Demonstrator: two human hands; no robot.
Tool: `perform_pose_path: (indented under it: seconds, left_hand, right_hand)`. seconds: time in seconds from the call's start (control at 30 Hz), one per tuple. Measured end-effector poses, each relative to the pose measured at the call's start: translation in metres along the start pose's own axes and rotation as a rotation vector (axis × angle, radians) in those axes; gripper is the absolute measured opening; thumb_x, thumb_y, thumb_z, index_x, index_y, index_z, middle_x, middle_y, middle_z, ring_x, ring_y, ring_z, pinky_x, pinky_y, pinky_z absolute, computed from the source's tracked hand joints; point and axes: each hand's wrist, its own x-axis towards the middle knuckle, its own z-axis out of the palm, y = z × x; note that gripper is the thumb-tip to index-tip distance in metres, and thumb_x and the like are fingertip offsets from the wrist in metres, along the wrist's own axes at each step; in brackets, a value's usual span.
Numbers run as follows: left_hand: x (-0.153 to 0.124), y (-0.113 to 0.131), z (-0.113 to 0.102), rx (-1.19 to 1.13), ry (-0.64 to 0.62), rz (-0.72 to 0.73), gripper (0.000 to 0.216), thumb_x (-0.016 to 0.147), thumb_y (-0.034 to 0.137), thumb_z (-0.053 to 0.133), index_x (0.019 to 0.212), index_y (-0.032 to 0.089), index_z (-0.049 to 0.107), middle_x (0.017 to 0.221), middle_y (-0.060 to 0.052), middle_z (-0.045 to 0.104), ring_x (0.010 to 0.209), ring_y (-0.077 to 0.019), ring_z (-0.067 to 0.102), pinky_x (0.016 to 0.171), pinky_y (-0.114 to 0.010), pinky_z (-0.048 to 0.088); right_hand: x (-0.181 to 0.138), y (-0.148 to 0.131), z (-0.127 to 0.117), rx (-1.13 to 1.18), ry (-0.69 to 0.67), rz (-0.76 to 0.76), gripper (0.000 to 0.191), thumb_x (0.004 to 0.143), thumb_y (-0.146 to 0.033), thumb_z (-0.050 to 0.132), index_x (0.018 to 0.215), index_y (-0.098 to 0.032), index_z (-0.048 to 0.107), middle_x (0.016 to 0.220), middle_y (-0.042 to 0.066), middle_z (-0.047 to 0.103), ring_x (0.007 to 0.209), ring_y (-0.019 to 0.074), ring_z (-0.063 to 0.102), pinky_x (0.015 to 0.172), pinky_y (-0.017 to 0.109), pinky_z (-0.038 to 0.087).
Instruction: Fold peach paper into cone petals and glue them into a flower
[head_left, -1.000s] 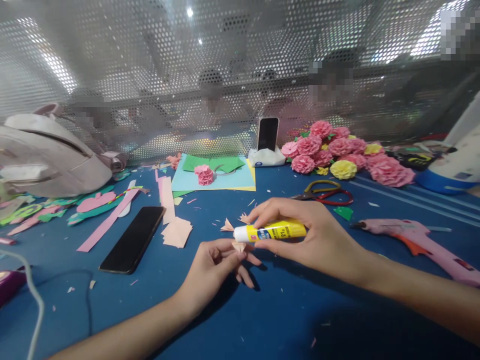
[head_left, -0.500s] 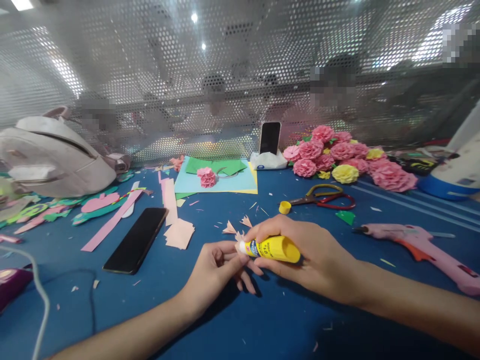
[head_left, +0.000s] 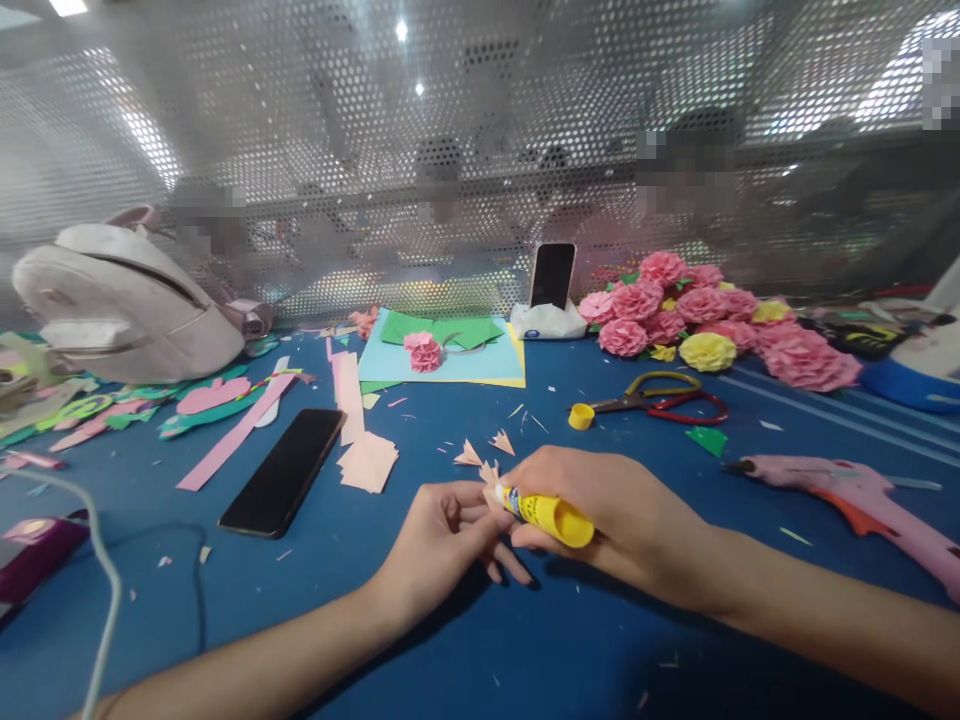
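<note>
A yellow glue stick point(head_left: 551, 514) is gripped in my right hand point(head_left: 630, 515), its white tip angled left against a small peach paper piece point(head_left: 490, 474). My left hand point(head_left: 457, 530) pinches that paper between thumb and forefinger, the other fingers curled beneath. Just beyond the hands lie two folded peach paper pieces point(head_left: 480, 450). The yellow glue cap point(head_left: 580, 417) sits near the scissors point(head_left: 652, 400). Left of my left hand is a stack of peach paper squares point(head_left: 369, 462).
A phone point(head_left: 283, 472) and paper strips lie left, near a pale backpack point(head_left: 124, 305). A pink glue gun point(head_left: 847, 500) lies right. Pink and yellow paper flowers point(head_left: 705, 310) are heaped at the back right. A second phone point(head_left: 553, 275) leans on a tissue pack before a perforated metal screen point(head_left: 337, 130).
The glue stick has tilted, its rear end now lower and turned more toward me. My left hand keeps its pinch on the paper. The whole view has shifted slightly.
</note>
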Motion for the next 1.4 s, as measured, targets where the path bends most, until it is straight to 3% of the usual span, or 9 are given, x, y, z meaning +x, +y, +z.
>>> perform_pose_path:
  seconds: [0.47,0.73,1.1,1.4]
  left_hand:
    - [0.002,0.002,0.006,0.005,0.024,0.012,0.042,0.081,0.051,0.068,0.078,0.008,0.069,0.056,-0.007,0.071,0.046,-0.0129,0.067,0.049,-0.017,0.05]
    - [0.001,-0.003,0.005,0.017,0.02,0.042,0.041,0.086,0.048,0.064,0.081,0.008,0.069,0.06,-0.009,0.072,0.05,-0.0151,0.069,0.049,-0.019,0.05]
    - [0.0,0.002,0.005,-0.042,0.065,-0.028,0.036,0.08,0.043,0.072,0.084,0.007,0.067,0.074,-0.011,0.074,0.056,-0.0164,0.072,0.051,-0.02,0.05]
    - [-0.003,0.0,0.003,-0.02,0.044,-0.006,0.04,0.082,0.046,0.069,0.088,0.007,0.068,0.066,-0.009,0.072,0.058,-0.0181,0.072,0.053,-0.021,0.051]
  right_hand:
    - [0.002,0.0,0.01,-0.02,-0.02,-0.091,0.012,0.095,-0.017,0.052,0.104,-0.014,0.058,0.101,0.01,0.068,0.094,0.0183,0.061,0.081,0.027,0.048]
    - [0.004,-0.005,0.008,-0.072,-0.103,0.008,0.009,0.091,-0.014,0.053,0.099,-0.015,0.056,0.098,0.011,0.064,0.09,0.019,0.061,0.077,0.029,0.049]
    - [0.004,-0.005,-0.007,-0.075,0.059,-0.013,0.012,0.093,-0.023,0.057,0.102,-0.017,0.053,0.093,0.009,0.066,0.084,0.0185,0.062,0.074,0.027,0.048]
    - [0.003,-0.003,-0.001,-0.045,0.051,-0.068,0.016,0.091,-0.015,0.056,0.106,-0.018,0.053,0.097,0.008,0.068,0.091,0.0168,0.065,0.082,0.027,0.05]
